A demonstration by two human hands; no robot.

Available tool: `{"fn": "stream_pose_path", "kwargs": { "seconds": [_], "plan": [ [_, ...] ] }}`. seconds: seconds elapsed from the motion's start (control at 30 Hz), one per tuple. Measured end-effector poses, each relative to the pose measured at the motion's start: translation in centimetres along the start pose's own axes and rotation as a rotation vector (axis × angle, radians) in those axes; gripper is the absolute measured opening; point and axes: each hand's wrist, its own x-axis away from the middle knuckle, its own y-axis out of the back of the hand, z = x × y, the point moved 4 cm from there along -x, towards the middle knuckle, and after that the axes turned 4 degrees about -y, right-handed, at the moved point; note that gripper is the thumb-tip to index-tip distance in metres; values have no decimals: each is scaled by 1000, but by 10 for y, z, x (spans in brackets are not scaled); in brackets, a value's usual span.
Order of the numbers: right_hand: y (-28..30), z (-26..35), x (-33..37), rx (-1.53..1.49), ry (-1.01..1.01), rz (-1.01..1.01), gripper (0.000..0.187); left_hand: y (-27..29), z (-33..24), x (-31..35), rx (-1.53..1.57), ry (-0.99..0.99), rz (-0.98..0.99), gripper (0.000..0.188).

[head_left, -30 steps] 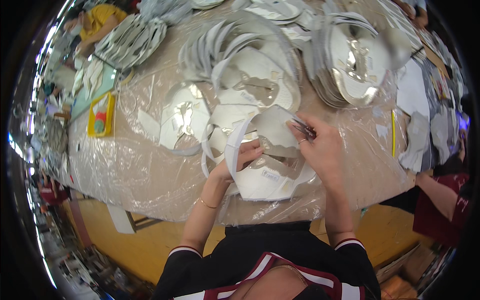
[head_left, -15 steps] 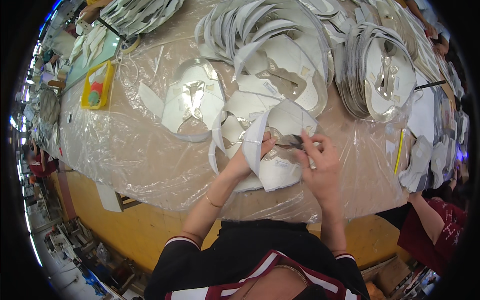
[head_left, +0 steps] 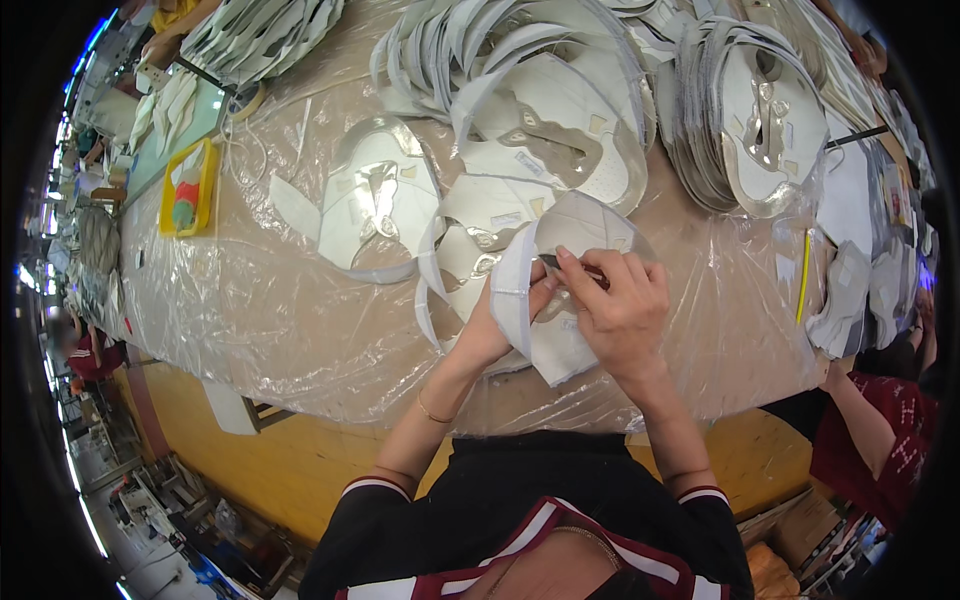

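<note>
A white shoe upper [head_left: 563, 352] with shiny metallic trim is raised off the table in front of me. My left hand [head_left: 487, 328] pinches its near left part, partly behind the curved grey-white collar strip. In my right hand [head_left: 628, 312] is a small dark pointed tool [head_left: 549, 261], its tip at the trim beside my left thumb. Most of that tool is hidden by my fingers, so its exact kind is unclear. Another upper [head_left: 465, 262] lies just behind the held one, and a single upper [head_left: 345, 215] lies flat to the left.
Stacked uppers [head_left: 590, 130] stand at the far middle, and another pile [head_left: 765, 130] at the right. Plastic sheeting [head_left: 300, 330] covers the table. A yellow tray [head_left: 205, 190] sits far left, a yellow stick [head_left: 804, 275] right. At the right edge is a person in a dark red top [head_left: 868, 440].
My right hand has moved left and slightly up, bringing the dark tool's tip toward my left thumb. The held upper has tilted a little.
</note>
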Motion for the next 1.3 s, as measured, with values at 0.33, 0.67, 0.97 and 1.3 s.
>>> {"fn": "stream_pose_path", "kwargs": {
  "seconds": [0.33,0.67,0.97,1.3],
  "plan": [
    [12,-7,6,-72,-86,1,30,-8,-18,0,-108,-17,39,9],
    [160,-83,37,-884,-269,61,42,-24,-113,41,-839,-773,321,42],
    [118,-39,24,-788,-252,695,28,-45,-100,42,-817,-772,492,38],
    [111,-34,32,-743,-238,690,27,-46,-103,41,-811,-736,522,34]
  ]
}}
